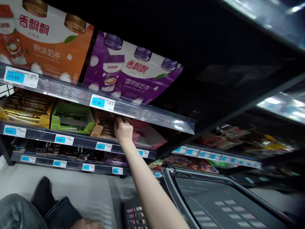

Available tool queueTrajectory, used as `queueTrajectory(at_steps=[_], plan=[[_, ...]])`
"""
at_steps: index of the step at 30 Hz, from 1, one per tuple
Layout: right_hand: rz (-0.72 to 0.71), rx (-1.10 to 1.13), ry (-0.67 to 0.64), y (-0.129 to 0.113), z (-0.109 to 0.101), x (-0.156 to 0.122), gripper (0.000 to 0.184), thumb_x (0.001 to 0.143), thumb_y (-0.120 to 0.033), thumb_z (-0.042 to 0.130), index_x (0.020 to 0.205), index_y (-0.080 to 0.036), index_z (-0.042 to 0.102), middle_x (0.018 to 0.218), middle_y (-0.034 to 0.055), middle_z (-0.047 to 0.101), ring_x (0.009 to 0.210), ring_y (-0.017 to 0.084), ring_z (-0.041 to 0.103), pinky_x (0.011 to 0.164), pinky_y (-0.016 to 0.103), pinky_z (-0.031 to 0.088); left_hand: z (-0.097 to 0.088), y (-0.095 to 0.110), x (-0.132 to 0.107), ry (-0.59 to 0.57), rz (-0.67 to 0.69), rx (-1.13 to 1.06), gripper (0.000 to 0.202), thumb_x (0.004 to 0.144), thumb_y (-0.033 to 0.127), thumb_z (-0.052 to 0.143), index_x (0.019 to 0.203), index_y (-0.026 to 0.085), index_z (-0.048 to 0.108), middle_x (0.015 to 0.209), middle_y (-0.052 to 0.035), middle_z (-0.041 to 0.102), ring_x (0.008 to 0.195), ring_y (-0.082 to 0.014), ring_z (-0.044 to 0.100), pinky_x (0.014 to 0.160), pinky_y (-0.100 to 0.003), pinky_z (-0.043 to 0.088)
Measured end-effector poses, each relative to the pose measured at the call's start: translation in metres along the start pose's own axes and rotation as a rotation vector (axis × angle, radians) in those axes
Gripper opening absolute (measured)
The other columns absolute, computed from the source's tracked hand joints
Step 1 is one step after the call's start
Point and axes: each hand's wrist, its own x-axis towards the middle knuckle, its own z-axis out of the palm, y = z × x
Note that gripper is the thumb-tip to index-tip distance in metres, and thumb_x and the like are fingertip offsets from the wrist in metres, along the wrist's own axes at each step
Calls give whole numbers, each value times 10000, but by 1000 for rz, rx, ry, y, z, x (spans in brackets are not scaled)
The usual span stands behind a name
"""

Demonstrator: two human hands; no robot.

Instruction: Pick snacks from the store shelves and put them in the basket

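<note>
My right hand reaches under the price rail of the upper shelf, at the edge between a brown carton of thin sachets and a pink carton. Its fingers look curled, but the tips and whatever they hold are hidden. The brown carton's sachets lie just left of the hand. Left of that stands a green carton, then a yellow carton full of sachets. At the bottom edge, only the back of my left hand shows by my leg; its fingers are out of sight.
Orange and purple milk tea packs stand on the upper shelf, whose rail juts above my arm. Dark packets fill the lowest shelf. A grey shopping basket stands at the lower right, beside my forearm.
</note>
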Motion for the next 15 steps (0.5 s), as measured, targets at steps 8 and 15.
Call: queueTrajectory(at_steps=[8, 15], plan=[[-231, 686, 441, -32, -49, -164, 295, 804, -65, 542, 1016, -256, 618, 979, 72, 650, 881, 188, 637, 760, 301, 530, -16, 50, -35, 9, 17, -732, 737, 773, 703, 297, 874, 78, 674, 650, -123, 684, 611, -194, 652, 522, -239, 442], [-259, 1149, -80, -50, -70, -224, 329, 812, -36, 518, 1007, -274, 632, 986, 55, 658, 827, 161, 657, 658, 226, 561, -16, 69, -54, -106, 79, -908, 464, 669, 517, 668, 846, 90, 632, 606, -69, 645, 524, -141, 613, 491, -200, 468]])
